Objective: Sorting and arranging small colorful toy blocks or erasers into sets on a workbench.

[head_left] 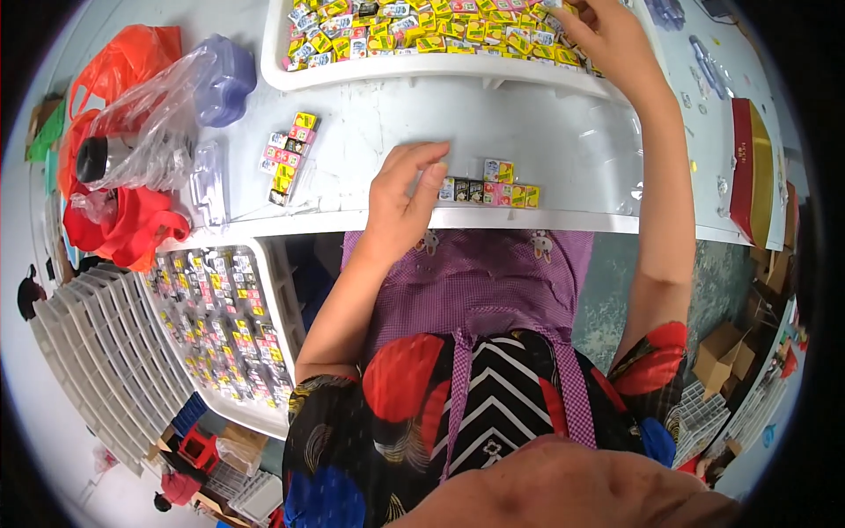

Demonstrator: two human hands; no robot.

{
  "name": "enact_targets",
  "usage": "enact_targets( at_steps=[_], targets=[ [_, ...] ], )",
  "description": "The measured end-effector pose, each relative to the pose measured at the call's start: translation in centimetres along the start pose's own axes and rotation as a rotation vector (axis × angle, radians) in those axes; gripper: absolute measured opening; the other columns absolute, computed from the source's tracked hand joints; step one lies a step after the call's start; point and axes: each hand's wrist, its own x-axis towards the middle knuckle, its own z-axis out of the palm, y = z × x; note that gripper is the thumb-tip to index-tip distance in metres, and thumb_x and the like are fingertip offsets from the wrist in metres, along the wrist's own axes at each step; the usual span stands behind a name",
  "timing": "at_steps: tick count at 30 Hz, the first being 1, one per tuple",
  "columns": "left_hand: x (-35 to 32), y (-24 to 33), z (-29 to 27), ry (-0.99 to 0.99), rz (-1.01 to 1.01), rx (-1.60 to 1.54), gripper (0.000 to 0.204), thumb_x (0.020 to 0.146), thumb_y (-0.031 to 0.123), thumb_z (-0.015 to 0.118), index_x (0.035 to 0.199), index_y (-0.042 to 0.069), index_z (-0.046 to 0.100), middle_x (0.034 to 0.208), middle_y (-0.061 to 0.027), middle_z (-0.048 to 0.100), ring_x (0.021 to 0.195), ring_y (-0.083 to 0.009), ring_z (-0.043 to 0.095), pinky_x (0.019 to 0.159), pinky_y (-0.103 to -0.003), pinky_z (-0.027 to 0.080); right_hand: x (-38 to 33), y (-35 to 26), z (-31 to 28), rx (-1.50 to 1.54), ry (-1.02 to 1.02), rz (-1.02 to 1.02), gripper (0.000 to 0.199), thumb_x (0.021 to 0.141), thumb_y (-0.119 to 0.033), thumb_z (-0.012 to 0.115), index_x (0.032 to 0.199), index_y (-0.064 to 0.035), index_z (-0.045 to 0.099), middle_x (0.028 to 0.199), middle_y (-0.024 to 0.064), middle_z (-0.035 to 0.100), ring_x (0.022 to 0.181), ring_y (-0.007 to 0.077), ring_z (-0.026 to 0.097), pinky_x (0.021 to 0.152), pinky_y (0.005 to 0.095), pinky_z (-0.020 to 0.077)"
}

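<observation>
My left hand [403,195] hovers at the table's near edge with its fingers bent and its thumb apart from them; nothing shows in it. Beside its thumb starts a short row of small printed blocks [506,194] in black, pink and yellow, with one more block [498,170] set above the row. At the far side, my right hand [609,42] reaches into a white tray [458,77] heaped with small yellow, white and pink blocks [440,33]. Its fingers are apart over the pile, partly cut off by the picture's upper edge.
Left on the table lies a group of similar blocks [289,158], near clear plastic cases [209,185] and a red bag [132,62]. Below stands a white crate [273,352] of packed blocks beside stacked trays [106,352]. A red and gold box [753,172] is at right.
</observation>
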Motion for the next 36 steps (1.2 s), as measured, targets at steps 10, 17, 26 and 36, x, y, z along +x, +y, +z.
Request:
enact_targets(
  at_steps=[10, 17, 26, 36],
  targets=[
    [0.0, -0.1, 0.0, 0.023, -0.047, -0.066, 0.020, 0.091, 0.009, 0.061, 0.109, 0.000, 0.064, 0.100, -0.0124, 0.064, 0.088, -0.0202, 0.061, 0.081, -0.029, 0.049, -12.7, -5.2, 5.9, 0.327, -0.204, -0.559, 0.020, 0.082, -0.003, 0.063, 0.101, -0.0048, 0.063, 0.111, 0.0085, 0.060, 0.099, 0.0266, 0.058, 0.090, 0.0358, 0.0451],
    [-0.2, -0.2, -0.1, 0.022, -0.051, -0.065, 0.021, 0.091, 0.010, 0.061, 0.109, 0.000, 0.064, 0.100, -0.0123, 0.064, 0.088, -0.0201, 0.061, 0.080, -0.029, 0.049, -15.0, -5.7, 6.7, 0.362, -0.184, -0.460, 0.028, 0.080, 0.000, 0.061, 0.107, -0.0057, 0.067, 0.117, 0.0088, 0.063, 0.108, 0.0294, 0.058, 0.093, 0.0390, 0.0445],
    [-0.1, -0.1, -0.1, 0.003, -0.028, -0.038, 0.021, 0.091, 0.010, 0.062, 0.110, 0.001, 0.064, 0.101, -0.0125, 0.064, 0.090, -0.0216, 0.062, 0.081, -0.030, 0.049, -16.5, -5.7, 7.8, 0.212, -0.125, -0.510, 0.036, 0.079, 0.001, 0.060, 0.115, -0.0049, 0.063, 0.129, 0.0098, 0.058, 0.127, 0.0285, 0.049, 0.108, 0.0437, 0.0372],
    [0.0, 0.1, -0.2, -0.004, -0.024, -0.017, 0.021, 0.090, 0.009, 0.062, 0.110, 0.002, 0.064, 0.099, -0.0122, 0.065, 0.089, -0.0230, 0.062, 0.081, -0.031, 0.049, -17.6, -6.2, 6.5, 0.046, -0.234, -0.546, 0.065, 0.087, -0.027, 0.060, 0.143, -0.0049, 0.034, 0.140, 0.0136, 0.048, 0.138, 0.0311, 0.035, 0.116, 0.0526, 0.0145]
  ],
)
